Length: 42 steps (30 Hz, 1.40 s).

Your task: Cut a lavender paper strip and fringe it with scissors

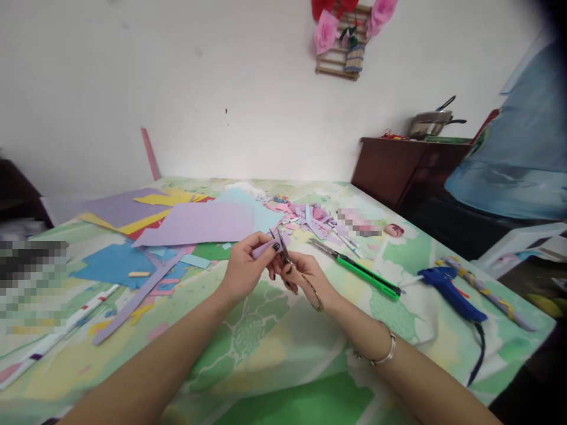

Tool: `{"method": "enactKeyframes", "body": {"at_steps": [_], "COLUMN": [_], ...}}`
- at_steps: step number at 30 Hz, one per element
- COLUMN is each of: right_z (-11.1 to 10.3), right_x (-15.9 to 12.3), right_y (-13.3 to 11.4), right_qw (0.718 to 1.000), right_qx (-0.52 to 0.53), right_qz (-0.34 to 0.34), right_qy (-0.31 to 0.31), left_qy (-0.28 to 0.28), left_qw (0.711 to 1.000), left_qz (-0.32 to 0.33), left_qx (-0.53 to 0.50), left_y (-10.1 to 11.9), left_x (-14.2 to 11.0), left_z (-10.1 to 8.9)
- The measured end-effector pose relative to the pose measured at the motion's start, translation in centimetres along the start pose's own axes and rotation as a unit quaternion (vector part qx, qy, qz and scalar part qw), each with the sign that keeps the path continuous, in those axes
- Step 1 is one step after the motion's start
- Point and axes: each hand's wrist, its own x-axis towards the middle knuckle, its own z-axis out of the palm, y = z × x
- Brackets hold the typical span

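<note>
In the head view, my left hand (245, 265) pinches a small piece of light purple craft foam or paper (262, 248). My right hand (308, 276) grips a pair of scissors (314, 293) by the handles, with the blades pointing up and away at the purple piece. Both hands meet above the middle of the table, and the fingers partly cover the piece and the scissor pivot. A large light purple sheet (199, 223) lies just beyond my left hand. Right of my right hand rests a green utility knife (367, 276) with its blade out.
A blue glue gun (454, 292) and a wrapped purple-yellow stick (491, 295) lie at the right edge. Scraps (315, 218) are heaped at the back. Blue sheets (113, 264) and a long purple strip (142, 298) lie left. A water jug (514, 141) stands beyond the table.
</note>
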Motion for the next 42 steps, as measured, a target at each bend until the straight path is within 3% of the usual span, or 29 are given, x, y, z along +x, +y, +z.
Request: {"method": "enactKeyframes", "body": {"at_steps": [15,42], "right_z": [0.33,0.27], "right_x": [-0.01,-0.06], "right_y": [-0.64,0.03], "right_qw": [0.998,0.996], "right_qx": [-0.014,-0.041], "right_qz": [0.055,0.059], "right_qy": [0.038,0.049], "left_qy": [-0.005,-0.014], "left_qw": [1.000,0.999], "left_qz": [-0.009,-0.002], "left_qx": [-0.016,-0.038], "left_y": [-0.16,-0.50], "left_x": [0.08,0.18], "left_z": [-0.03,-0.10]}}
